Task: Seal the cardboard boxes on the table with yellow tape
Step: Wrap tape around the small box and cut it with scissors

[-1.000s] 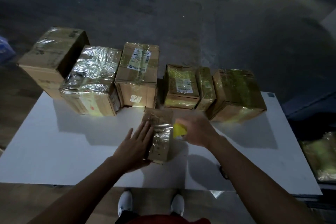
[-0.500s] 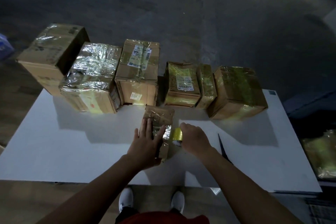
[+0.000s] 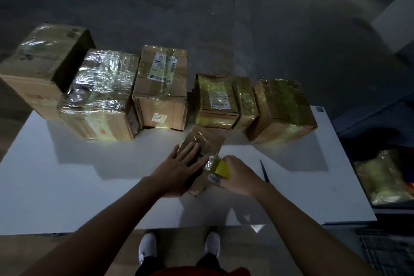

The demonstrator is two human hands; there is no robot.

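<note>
Two hands work: left hand (image 3: 179,169) flat on small box (image 3: 207,144), right hand (image 3: 239,175) gripping yellow tape (image 3: 221,168).

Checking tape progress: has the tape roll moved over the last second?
Yes. The tape roll moved toward the person along the small box, away from the back row.

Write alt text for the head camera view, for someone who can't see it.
Seen from above, a left hand presses flat on a small cardboard box while the right hand runs a yellow tape roll along it. Six larger taped boxes line the white table behind.
</note>
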